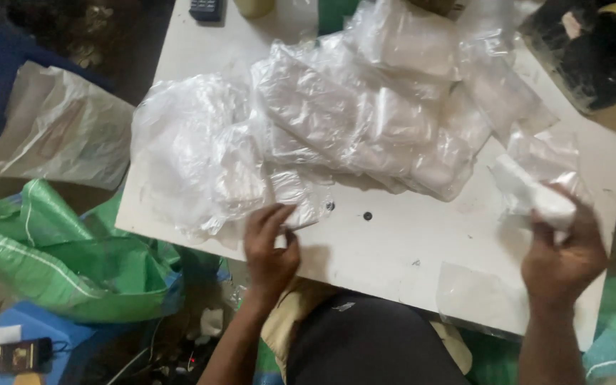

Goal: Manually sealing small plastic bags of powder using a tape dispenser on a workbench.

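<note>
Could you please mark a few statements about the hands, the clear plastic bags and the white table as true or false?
1. The right hand holds a white folded item in clear plastic. True.
2. The left hand rests on the green woven sack. False: it touches the edge of the heap of clear plastic bags on the white table.
3. The green woven sack lies on the tabletop. False: it sits below, beside the table.
4. A flat clear plastic bag lies near the table's front edge. True.

Clear plastic bags [336, 121], white table [393, 242], green sack [58, 249].
</note>
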